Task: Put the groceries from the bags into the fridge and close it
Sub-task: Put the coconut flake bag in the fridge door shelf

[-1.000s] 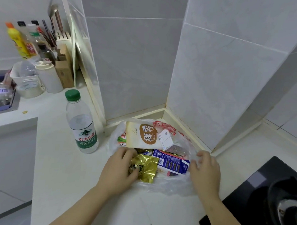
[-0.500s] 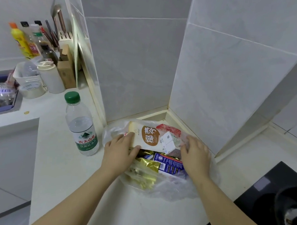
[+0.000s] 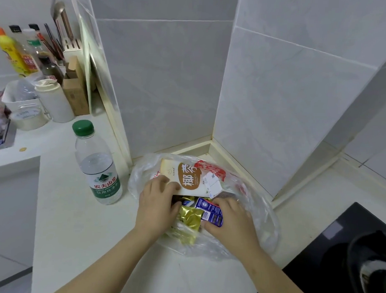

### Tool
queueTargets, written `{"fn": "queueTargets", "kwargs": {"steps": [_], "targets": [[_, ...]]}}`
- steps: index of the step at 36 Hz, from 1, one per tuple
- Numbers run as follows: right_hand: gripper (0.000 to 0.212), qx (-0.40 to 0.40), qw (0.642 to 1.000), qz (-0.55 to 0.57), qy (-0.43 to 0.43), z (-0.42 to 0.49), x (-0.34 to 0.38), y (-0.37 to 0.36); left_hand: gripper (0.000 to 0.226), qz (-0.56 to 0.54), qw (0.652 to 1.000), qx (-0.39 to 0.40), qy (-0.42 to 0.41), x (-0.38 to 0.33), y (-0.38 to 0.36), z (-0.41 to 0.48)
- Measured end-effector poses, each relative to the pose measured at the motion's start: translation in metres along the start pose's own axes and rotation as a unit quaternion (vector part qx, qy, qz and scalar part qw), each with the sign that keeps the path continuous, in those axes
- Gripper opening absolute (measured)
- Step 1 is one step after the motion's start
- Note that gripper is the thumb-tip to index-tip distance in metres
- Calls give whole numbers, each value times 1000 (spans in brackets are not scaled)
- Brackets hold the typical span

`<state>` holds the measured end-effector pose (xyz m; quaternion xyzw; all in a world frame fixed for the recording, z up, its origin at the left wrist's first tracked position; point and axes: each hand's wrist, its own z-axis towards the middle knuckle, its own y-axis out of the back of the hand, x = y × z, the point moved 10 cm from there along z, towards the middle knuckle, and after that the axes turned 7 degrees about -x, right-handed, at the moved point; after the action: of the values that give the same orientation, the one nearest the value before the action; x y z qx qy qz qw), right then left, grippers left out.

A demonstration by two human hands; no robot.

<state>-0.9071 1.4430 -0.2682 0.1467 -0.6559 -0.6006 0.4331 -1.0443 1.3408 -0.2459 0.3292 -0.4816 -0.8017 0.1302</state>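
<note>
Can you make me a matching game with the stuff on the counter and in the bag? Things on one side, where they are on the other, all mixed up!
Things:
1. water bottle
2. cream carton
3. blue carton
4. gold packet

Places:
A. in the plastic bag, between the two hands
B. gripped by the right hand
C. standing on the counter, left of the plastic bag
D. at the plastic bag's far side, gripped by the left hand

Pairs: 1-C, 2-D, 3-B, 4-A
</note>
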Motion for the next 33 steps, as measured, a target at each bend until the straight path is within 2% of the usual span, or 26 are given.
{"fn": "queueTargets", "kwargs": {"steps": [3,6,10,12,15,18,23,29,33], "targets": [[59,8,1000,-4,-10,-1,-2,-2,39,-23,1000,7,9,0,0,-3],[53,1,1000,13,-22,-4,-2,-2,36,-47,999,3,17,2,3,-2],[39,-14,999,12,-34,-6,-2,2,49,-98,988,-13,116,18,9,3],[39,-15,999,0,-37,-6,-2,2,53,-90,984,12,153,21,4,7],[40,-14,999,-15,-43,-7,-4,0,49,-83,980,62,167,15,-2,11],[42,-11,999,-15,-51,-7,-6,-2,43,-157,968,68,186,9,2,10],[52,-5,998,-14,-66,-7,-10,-5,38,-299,934,-2,194,2,17,7],[40,-23,994,59,-94,-5,-18,-2,49,-415,881,-100,203,7,44,13],[41,-27,992,67,-101,-6,-18,-1,46,-479,837,-167,204,8,71,20]]}}
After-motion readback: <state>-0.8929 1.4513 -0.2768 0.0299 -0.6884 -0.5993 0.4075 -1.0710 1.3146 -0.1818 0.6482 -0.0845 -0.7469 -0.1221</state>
